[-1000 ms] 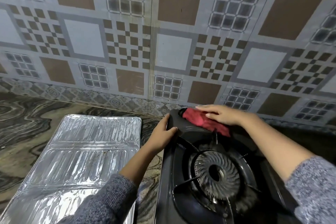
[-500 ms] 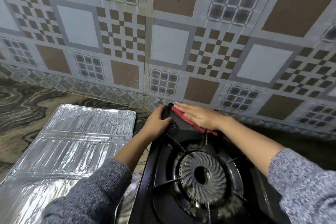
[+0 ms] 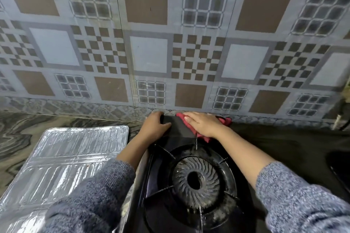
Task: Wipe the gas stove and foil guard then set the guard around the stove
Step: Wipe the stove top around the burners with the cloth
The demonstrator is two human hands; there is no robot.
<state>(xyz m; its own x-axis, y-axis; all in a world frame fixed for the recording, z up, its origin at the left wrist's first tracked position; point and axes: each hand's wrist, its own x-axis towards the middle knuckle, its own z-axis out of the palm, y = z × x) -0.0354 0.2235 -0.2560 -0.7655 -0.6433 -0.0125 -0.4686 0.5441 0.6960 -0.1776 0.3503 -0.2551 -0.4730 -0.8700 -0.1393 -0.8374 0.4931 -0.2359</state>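
A person wipes the far edge of a black gas stove (image 3: 170, 191) against a tiled wall: the right hand (image 3: 203, 124) lies flat, palm down, on a red cloth (image 3: 225, 120), the left hand (image 3: 156, 125) grips the stove's back corner. The foil guard (image 3: 62, 161) lies flat on the counter beside it. A hard push could slide the stove, or snag the cloth on the burner grate (image 3: 164, 152).
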